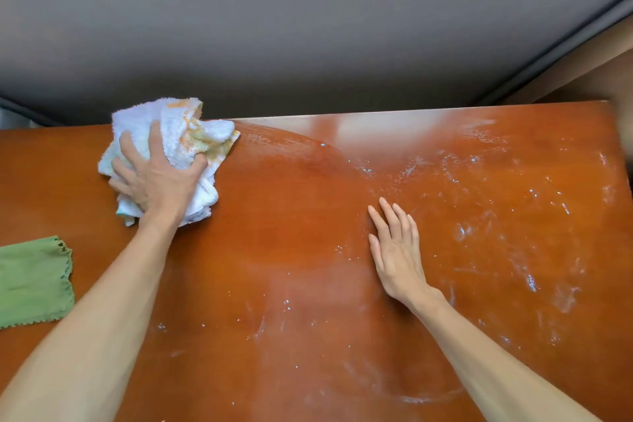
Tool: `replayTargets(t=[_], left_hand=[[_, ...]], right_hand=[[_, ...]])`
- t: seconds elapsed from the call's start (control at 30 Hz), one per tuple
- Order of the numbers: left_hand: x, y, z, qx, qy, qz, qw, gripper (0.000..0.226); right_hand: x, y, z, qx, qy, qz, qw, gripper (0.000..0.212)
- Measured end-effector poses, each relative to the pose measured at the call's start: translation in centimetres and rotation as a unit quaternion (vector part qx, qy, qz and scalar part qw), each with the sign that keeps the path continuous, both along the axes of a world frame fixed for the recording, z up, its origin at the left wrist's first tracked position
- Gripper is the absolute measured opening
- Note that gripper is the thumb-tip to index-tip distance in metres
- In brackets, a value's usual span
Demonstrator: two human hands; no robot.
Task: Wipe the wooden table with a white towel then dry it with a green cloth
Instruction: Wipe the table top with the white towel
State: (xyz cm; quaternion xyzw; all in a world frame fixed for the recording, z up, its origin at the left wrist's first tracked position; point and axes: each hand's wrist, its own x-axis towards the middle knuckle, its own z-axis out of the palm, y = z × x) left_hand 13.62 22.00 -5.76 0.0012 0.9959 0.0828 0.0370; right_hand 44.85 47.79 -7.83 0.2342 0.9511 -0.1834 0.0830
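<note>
Left hand (pixel 156 178) clutches the bunched towel (pixel 178 144) at the surface's (pixel 281 233) far-left edge; right hand (pixel 397 250) lies flat. Overlapping strokes should reach the streaked right side. Green cloth (pixel 32 281) waits near-left.

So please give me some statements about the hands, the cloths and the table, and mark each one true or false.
1. The left hand grips the towel. True.
2. The right hand holds the green cloth. False: it lies flat on the table, fingers straight, holding nothing.
3. The green cloth lies on the table at its left edge, touched by neither hand. True.
4. The towel is plain white. False: it has orange and yellowish marks.
5. The table's right part shows wet streaks and droplets. True.
</note>
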Motion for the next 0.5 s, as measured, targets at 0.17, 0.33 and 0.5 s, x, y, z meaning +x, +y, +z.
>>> replayTargets(t=[0.17,0.33,0.5], left_hand=[[1.1,3.3,0.4,0.003,-0.004,0.061,0.998,0.082],[4.8,9.5,0.7,0.008,-0.015,0.081,0.997,0.082],[11.4,19.4,0.9,0.007,-0.036,-0.018,0.999,0.085]], right_hand=[[0.2,0.1,-0.3,0.003,0.003,0.007,1.000,0.052],[0.0,0.1,-0.1,-0.033,0.014,0.007,0.999,0.053],[0.9,4.1,1.8,-0.220,0.071,0.029,0.973,0.045]])
